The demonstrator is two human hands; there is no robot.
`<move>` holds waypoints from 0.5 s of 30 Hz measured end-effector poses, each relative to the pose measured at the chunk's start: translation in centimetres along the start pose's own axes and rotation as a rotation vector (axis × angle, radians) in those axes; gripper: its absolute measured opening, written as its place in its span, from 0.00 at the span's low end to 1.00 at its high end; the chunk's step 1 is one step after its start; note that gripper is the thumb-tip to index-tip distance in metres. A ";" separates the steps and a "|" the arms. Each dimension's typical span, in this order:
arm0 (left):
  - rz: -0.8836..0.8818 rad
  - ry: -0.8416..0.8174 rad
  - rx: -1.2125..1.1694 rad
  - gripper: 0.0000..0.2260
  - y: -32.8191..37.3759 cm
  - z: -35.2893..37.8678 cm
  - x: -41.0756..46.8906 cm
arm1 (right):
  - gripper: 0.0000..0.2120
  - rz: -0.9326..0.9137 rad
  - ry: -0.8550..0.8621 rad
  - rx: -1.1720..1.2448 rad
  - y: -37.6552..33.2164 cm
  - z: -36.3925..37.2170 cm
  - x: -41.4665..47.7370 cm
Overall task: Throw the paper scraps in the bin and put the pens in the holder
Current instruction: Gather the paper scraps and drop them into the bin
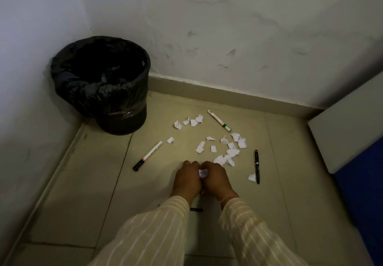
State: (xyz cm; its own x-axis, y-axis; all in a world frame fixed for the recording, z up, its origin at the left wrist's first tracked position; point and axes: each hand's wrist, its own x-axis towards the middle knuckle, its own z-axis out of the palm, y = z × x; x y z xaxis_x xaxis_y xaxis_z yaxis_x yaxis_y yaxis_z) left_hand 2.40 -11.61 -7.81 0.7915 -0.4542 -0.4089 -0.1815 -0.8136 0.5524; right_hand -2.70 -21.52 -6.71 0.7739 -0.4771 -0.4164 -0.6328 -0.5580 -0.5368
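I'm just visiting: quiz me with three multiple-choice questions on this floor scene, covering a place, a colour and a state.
1. Where does the bin stand?
A. in the wall corner
B. beside the blue panel
C. behind the person

2. What colour is the cap of the marker nearest the back wall?
A. green
B. blue
C. yellow

3. What are the left hand and right hand doing?
A. resting open
B. closed together around paper scraps
C. gripping a pen

Answers: 1 A, walls meet behind it. 2 A, its lower end is green. 3 B, white paper shows between the fingers.
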 end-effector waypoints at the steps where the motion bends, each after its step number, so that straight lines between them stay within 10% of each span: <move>1: -0.039 0.028 -0.084 0.13 0.0 0.2 -0.2 | 0.10 0.019 0.023 0.065 0.0 0.1 -0.2; 9: -0.293 0.062 -0.664 0.08 1.5 -2.6 -0.1 | 0.06 0.131 0.082 0.447 -1.2 -2.7 0.5; 15: 0.003 0.296 -0.491 0.12 6.3 -13.3 0.5 | 0.04 -0.081 0.209 0.669 -8.7 -8.6 2.1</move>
State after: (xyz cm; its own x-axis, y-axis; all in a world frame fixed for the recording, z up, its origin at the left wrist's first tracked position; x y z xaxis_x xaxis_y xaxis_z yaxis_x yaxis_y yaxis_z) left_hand 9.35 -12.14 5.12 0.9339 -0.2775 -0.2253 0.0527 -0.5166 0.8546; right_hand 4.21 -23.54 3.39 0.7550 -0.6093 -0.2423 -0.3709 -0.0921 -0.9241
